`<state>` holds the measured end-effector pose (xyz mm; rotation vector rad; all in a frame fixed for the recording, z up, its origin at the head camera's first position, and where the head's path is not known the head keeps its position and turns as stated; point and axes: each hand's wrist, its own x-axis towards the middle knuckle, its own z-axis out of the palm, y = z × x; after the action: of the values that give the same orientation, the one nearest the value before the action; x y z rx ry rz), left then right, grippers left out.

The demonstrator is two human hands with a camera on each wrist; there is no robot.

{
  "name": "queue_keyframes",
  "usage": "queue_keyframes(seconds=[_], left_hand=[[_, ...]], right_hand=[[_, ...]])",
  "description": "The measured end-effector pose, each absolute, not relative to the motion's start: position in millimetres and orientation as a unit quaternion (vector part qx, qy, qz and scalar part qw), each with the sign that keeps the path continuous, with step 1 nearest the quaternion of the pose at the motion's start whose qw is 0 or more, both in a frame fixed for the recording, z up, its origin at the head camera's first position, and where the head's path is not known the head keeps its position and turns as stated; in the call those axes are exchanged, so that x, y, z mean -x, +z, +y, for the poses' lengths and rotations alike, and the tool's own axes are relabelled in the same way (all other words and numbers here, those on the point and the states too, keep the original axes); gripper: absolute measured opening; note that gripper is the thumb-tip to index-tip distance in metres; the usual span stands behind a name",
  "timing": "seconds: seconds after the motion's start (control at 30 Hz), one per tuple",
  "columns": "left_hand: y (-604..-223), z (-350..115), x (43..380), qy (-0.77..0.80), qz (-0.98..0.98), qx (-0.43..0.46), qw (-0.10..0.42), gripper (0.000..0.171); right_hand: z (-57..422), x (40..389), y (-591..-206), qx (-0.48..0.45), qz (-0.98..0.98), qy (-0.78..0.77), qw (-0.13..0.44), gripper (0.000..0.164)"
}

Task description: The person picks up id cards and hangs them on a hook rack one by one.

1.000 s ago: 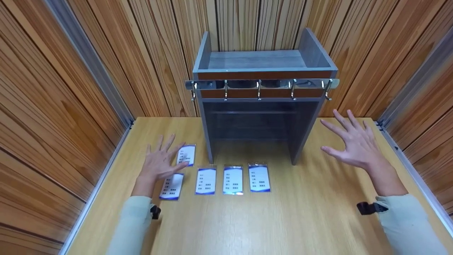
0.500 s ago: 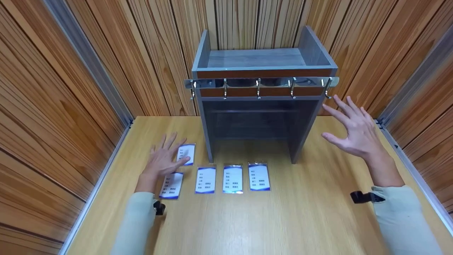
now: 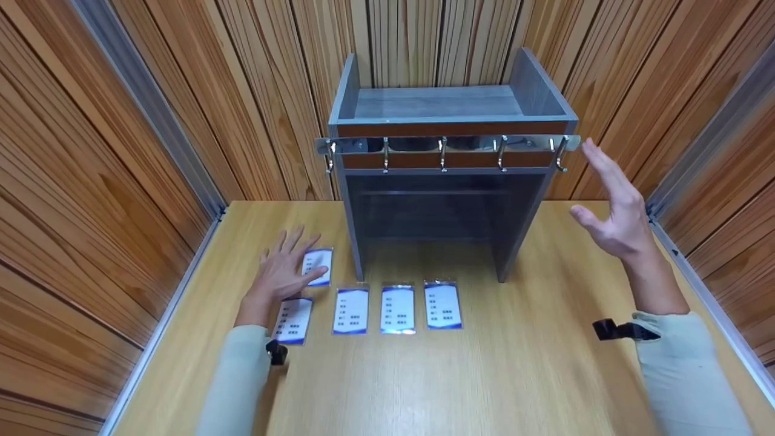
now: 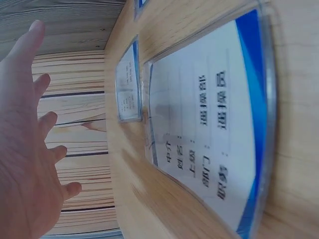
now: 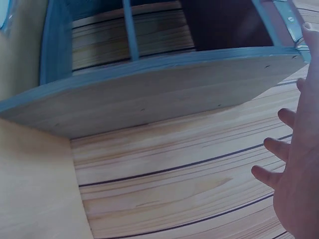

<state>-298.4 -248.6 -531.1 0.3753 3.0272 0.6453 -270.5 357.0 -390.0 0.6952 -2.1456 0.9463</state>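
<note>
My left hand (image 3: 281, 274), fingers spread and holding nothing, hovers between two name badges at the left. It partly covers the rear badge (image 3: 321, 259) and the top of the front one (image 3: 293, 321). In the left wrist view that front badge (image 4: 199, 119) shows blue corners and printed text in a clear sleeve. To the right lie a badge (image 3: 350, 310), another badge (image 3: 398, 309) and a third badge (image 3: 442, 304), roughly in a row. My right hand (image 3: 620, 221) is raised with its fingers extended and holds nothing, near the right end of the metal hook rail (image 3: 472, 144).
A grey wooden shelf unit (image 3: 439, 103) stands at the back of the wooden table (image 3: 484, 381), with the hook rail across its front. Several hooks (image 3: 442, 154) stick out from the rail. Wood-panelled walls (image 3: 109, 181) enclose the table at the back and sides.
My right hand has risen toward the rail's right end and turned, so its spread fingers now overlap. The left hand has shifted slightly right over the badges. The badges stay put.
</note>
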Motion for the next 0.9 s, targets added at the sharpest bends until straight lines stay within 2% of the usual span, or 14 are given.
queue_keyframes(seconds=[0.2, 0.7, 0.9], left_hand=[[-531, -245, 303, 0.220, 0.968, -0.119, 0.019, 0.089], [-531, -239, 310, 0.263, 0.958, -0.099, 0.047, 0.098], [-537, -237, 310, 0.284, 0.953, -0.089, 0.049, 0.103]], right_hand=[[350, 272, -375, -0.265, -0.799, 0.409, 0.352, 0.083], [330, 285, -344, -0.284, -0.758, 0.515, 0.283, 0.081], [329, 292, -337, -0.328, -0.707, 0.580, 0.238, 0.079]])
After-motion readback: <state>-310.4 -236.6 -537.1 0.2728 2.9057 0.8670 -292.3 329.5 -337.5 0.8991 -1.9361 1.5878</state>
